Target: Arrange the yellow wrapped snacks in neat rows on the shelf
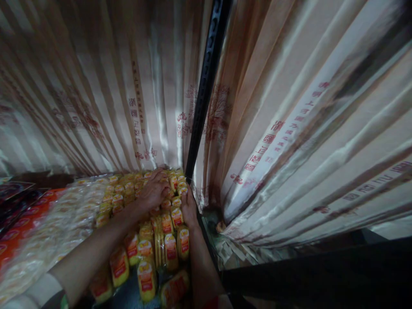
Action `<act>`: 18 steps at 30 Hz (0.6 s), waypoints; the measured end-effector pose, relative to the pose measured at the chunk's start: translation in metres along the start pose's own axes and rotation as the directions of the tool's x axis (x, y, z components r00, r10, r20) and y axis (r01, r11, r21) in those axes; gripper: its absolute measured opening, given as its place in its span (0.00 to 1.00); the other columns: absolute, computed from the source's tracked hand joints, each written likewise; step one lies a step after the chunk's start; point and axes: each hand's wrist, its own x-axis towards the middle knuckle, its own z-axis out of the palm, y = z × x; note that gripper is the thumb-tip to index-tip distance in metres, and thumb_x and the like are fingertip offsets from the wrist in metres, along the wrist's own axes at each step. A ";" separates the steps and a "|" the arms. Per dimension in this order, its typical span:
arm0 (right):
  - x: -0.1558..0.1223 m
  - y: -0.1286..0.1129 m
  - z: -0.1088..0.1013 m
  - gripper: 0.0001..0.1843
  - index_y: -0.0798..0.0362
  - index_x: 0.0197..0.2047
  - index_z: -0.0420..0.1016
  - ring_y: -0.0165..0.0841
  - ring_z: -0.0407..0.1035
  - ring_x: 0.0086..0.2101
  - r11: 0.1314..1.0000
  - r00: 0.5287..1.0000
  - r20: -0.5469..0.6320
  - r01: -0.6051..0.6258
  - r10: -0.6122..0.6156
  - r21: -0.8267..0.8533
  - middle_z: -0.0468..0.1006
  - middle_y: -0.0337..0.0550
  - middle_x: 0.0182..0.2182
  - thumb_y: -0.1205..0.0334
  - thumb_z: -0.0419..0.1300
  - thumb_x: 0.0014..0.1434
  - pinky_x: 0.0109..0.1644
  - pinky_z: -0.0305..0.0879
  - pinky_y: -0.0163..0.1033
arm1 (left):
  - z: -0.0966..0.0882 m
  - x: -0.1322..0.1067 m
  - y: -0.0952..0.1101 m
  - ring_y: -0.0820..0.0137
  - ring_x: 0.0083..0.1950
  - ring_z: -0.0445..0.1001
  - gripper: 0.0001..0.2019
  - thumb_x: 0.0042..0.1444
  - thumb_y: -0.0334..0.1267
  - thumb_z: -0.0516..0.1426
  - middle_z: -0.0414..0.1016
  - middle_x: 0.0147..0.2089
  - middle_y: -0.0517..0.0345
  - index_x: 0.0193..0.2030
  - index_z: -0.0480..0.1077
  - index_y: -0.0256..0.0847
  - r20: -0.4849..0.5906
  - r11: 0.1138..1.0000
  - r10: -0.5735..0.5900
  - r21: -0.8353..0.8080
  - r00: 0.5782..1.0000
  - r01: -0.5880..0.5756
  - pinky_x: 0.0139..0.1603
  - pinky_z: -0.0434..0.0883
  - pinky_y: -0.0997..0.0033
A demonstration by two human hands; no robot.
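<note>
Left hand (155,189), loosely curled, is laid on far packs (118,198), right hand (189,207) at their right; grips cannot be told.

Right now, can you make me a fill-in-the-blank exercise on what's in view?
1. The red-labelled packets are mainly ____ in colour.
2. In the picture, the right hand is at the ____ edge of these packets.
3. The tall, narrow post behind the hands is ____ in colour.
4. The printing on the pale curtains is ____ in colour.

Missing words: yellow; right; black; red.
</note>
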 end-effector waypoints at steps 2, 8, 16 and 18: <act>0.000 0.001 0.000 0.28 0.50 0.63 0.56 0.36 0.57 0.59 1.000 1.000 0.000 -0.002 0.002 0.012 0.63 0.45 0.60 0.48 0.43 0.63 0.63 0.50 0.45 | 0.000 -0.006 0.005 0.60 0.62 0.56 0.07 0.55 0.34 0.53 0.68 0.50 0.51 0.33 0.74 0.41 0.041 1.000 0.007 0.002 0.999 -0.007 0.66 0.54 0.53; 0.001 0.002 -0.002 0.29 0.51 0.62 0.58 0.36 0.59 0.57 1.000 1.000 0.000 -0.016 0.016 0.022 0.65 0.46 0.58 0.46 0.44 0.62 0.61 0.52 0.45 | 0.014 -0.008 0.022 0.60 0.62 0.56 0.04 0.51 0.36 0.57 0.67 0.53 0.50 0.31 0.73 0.40 0.153 1.000 0.003 -0.015 0.988 0.000 0.66 0.52 0.49; 0.001 0.002 -0.001 0.30 0.51 0.62 0.57 0.36 0.58 0.57 0.998 1.000 0.008 -0.017 0.017 0.065 0.63 0.45 0.59 0.46 0.44 0.62 0.61 0.52 0.44 | 0.011 -0.007 0.006 0.60 0.59 0.60 0.09 0.52 0.35 0.56 0.68 0.53 0.49 0.40 0.73 0.40 0.133 1.000 0.002 -0.007 0.991 -0.001 0.65 0.54 0.49; 0.001 0.001 -0.002 0.29 0.51 0.62 0.58 0.36 0.57 0.58 0.998 1.000 0.002 -0.020 0.020 0.061 0.63 0.45 0.59 0.46 0.43 0.62 0.62 0.51 0.44 | 0.007 -0.007 0.004 0.62 0.58 0.61 0.08 0.54 0.34 0.54 0.69 0.51 0.50 0.39 0.73 0.40 0.127 1.000 -0.007 0.000 0.992 0.007 0.65 0.55 0.52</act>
